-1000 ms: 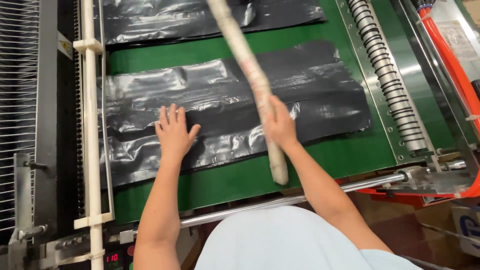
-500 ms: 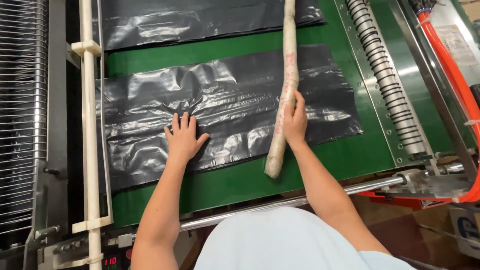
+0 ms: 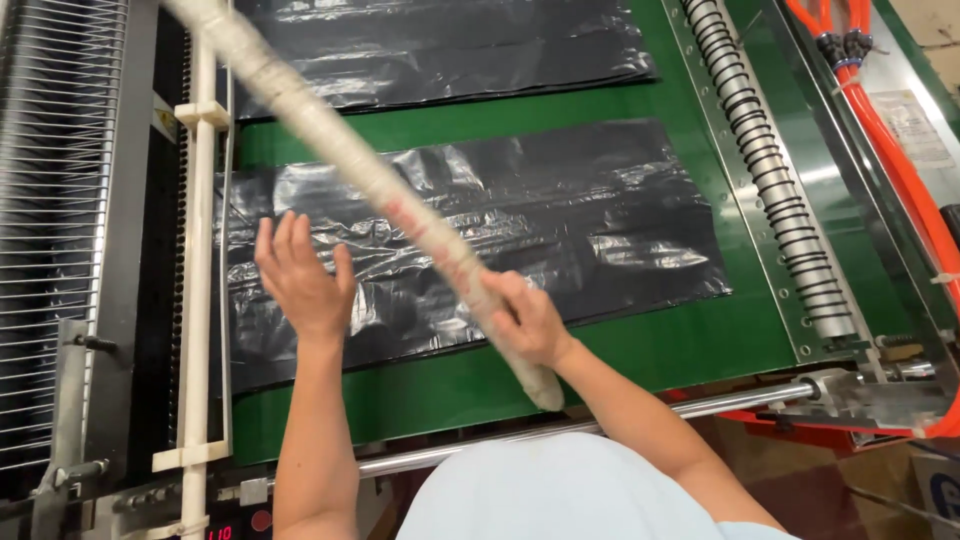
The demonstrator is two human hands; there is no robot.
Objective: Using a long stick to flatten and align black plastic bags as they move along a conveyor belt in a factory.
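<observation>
A stack of flat black plastic bags (image 3: 560,230) lies on the green conveyor belt (image 3: 680,350). My left hand (image 3: 300,275) is spread flat, fingers apart, over the left part of the bags. My right hand (image 3: 525,320) grips a long whitish taped stick (image 3: 350,160) near its lower end. The stick slants up and to the left across the bags, blurred. Its blunt end (image 3: 540,385) points toward me over the belt's front edge.
A second sheet of black bags (image 3: 440,45) lies farther back on the belt. A spring-wrapped roller (image 3: 765,170) runs along the right side, with orange hoses (image 3: 900,170) beyond it. A white rail (image 3: 195,270) and wire rack (image 3: 50,200) stand at left. A steel bar (image 3: 600,425) crosses the front.
The stick has swung from lying nearly upright on the right part of the bags to slanting up-left. My left hand has lifted slightly and shifted left.
</observation>
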